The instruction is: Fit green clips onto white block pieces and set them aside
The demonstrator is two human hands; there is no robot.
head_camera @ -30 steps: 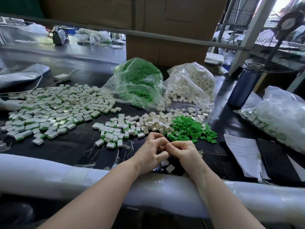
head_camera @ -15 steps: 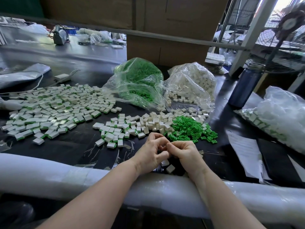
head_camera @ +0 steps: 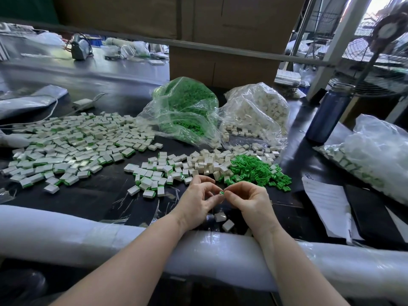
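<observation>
My left hand and my right hand meet just above the table's near edge and pinch one small white block with a green clip between their fingertips. Two loose white blocks lie on the black table under my hands. A pile of loose green clips lies just beyond my right hand. Bare white blocks are heaped to its left. Finished blocks with green edges lie beyond my left hand, and a wide spread of them covers the left of the table.
A clear bag of green clips and a clear bag of white blocks stand behind the piles. A dark blue bottle, another filled bag and papers are at right. A white foam-wrapped rail runs along the near edge.
My two hands have drawn slightly apart, so the small piece with its green edge shows between my fingertips. The piles have not moved.
</observation>
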